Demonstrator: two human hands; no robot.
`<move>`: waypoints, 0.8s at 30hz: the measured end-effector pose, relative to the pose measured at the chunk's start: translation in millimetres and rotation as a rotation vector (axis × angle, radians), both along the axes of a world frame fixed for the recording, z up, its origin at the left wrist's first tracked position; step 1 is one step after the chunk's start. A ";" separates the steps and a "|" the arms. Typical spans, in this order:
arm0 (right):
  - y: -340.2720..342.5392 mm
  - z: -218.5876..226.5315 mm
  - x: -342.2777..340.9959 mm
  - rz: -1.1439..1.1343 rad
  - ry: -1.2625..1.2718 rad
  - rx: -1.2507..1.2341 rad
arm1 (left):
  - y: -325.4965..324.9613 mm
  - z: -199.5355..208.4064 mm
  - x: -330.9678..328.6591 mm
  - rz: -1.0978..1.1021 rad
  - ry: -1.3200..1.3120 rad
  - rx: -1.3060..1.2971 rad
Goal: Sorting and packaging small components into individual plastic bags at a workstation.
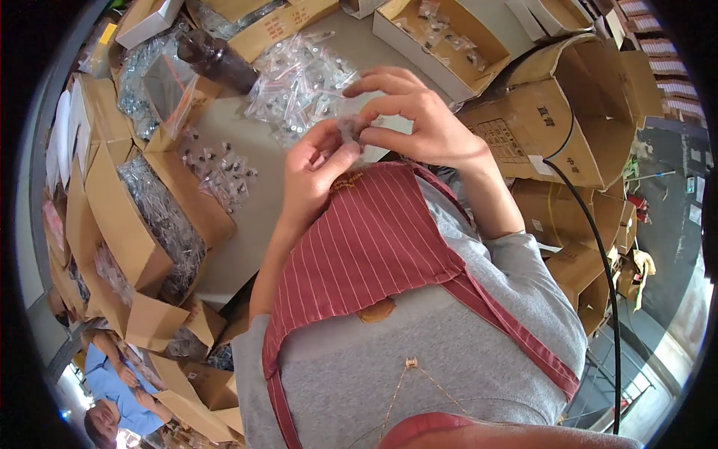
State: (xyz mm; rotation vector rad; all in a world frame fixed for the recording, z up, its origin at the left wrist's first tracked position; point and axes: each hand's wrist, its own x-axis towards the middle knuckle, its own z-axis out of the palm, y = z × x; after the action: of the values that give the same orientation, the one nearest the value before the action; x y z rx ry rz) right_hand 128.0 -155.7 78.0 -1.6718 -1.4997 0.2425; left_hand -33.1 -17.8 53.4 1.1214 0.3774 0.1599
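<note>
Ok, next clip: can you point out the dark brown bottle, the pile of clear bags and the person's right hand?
Dark brown bottle (pixel 223 67): head view, on its body.
Pile of clear bags (pixel 301 84): head view, middle of the heap.
Right hand (pixel 428 120): head view, back of the hand.

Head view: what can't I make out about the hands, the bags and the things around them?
Small item between left hand and right hand: head view, blurred and partly covered by both.
Bag pile: head view, contents too small, with bags overlapping one another.
White box, upper left: head view, cut off by the top edge.
Co-worker's hands: head view, too small to tell whether they hold anything.
</note>
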 end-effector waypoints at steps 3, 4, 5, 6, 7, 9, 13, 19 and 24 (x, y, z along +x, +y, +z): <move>0.3 -1.7 -6.2 0.044 0.238 -0.171 | 2.8 -3.9 2.7 0.093 -0.028 0.143; 1.5 -3.8 -7.8 0.032 0.228 -0.127 | 5.6 -4.8 2.4 0.088 -0.029 0.144; 1.8 -3.1 -9.9 0.024 0.228 -0.126 | 8.7 -5.4 1.0 0.087 0.006 0.246; 2.0 -2.0 -12.4 -0.038 0.301 -0.130 | 10.3 -5.9 0.3 0.086 0.040 0.348; 2.8 -1.0 -13.9 -0.099 0.374 -0.132 | 10.2 -6.1 0.6 0.079 0.037 0.350; 3.8 -2.8 -16.5 -0.126 0.387 -0.081 | 10.3 -6.4 1.1 0.196 -0.036 0.223; 6.0 -10.2 -21.3 -0.169 0.456 -0.012 | 12.5 -2.2 3.8 0.155 -0.053 0.316; 13.3 -11.0 -21.1 -0.057 0.303 -0.096 | 13.4 6.5 7.1 0.131 -0.040 0.870; 18.0 -9.1 -14.6 -0.023 0.427 -0.147 | 22.5 -1.7 10.6 0.084 -0.143 0.803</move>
State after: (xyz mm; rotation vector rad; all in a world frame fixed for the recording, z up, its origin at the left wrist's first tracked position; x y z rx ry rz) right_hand 113.4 -137.6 68.8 -1.6216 -1.1628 0.6667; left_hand -22.5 4.8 51.8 1.8713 0.2302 0.4919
